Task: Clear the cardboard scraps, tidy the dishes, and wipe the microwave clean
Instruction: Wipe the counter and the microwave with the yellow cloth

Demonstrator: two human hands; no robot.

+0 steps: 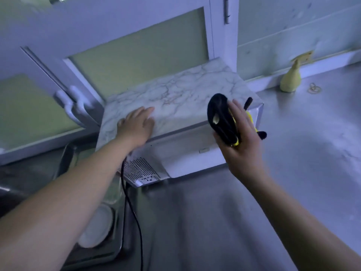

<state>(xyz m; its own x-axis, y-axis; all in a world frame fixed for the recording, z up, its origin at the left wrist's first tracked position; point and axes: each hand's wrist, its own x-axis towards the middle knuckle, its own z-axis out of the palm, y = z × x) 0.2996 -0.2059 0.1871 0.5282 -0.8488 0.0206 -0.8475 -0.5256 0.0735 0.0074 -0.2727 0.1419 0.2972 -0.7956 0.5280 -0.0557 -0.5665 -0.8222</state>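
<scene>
Two bare hands in view, no sleeves. Left hand (pixel 136 125) flat and spread, palm down on the near left corner of the microwave (pixel 175 98), gripping nothing. Right hand (pixel 239 133) raised at the right front corner of the microwave, fingers half curled around one black cloth (pixel 221 118) with yellow parts, soft and bunched, thumb hidden behind it. Cannot tell if the cloth touches the microwave.

One microwave, box-shaped, standing on the steel surface (pixel 293 153) with its back side turned to the camera; top covered with a white marble-pattern film, glossy and smooth. Back panel white metal, with one perforated vent grid (pixel 139 170) at the lower left and one small pale label (pixel 204 150), too blurred to read. One black cable (pixel 130 208) hanging from the back, thin and curved. No readable writing or brand anywhere.

One white round plate (pixel 97 225) lying in the steel sink tray (pixel 93 257) at the left, partly behind the left forearm. One pale yellow, pear-shaped object (pixel 290 80) on the surface at the wall, and just beside it one small loop of thin rubber bands (pixel 314 89). Two frosted cabinet panes behind, with two white handles (pixel 72 103).
</scene>
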